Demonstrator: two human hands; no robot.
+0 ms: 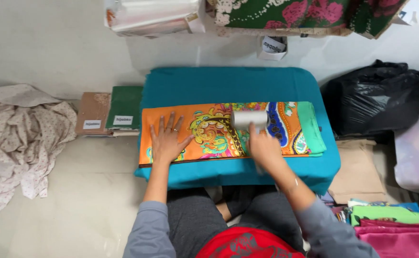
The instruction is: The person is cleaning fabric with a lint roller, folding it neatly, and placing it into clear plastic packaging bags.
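Note:
A folded orange scarf (204, 119) with a bright paisley print lies across a teal cushion-like board (228, 83). My left hand (167, 139) rests flat on the scarf's left part, fingers spread. My right hand (263, 147) grips the handle of a white lint roller (250, 118), whose roll lies on the scarf's middle. A green edge (311, 125) shows at the scarf's right end.
A crumpled pale dotted cloth (20, 138) lies on the floor at left. Flat brown and green packets (109, 112) sit beside the board. A black plastic bag (374, 95) is at right, with brown paper (358, 169) and folded coloured fabrics (391, 227) below it.

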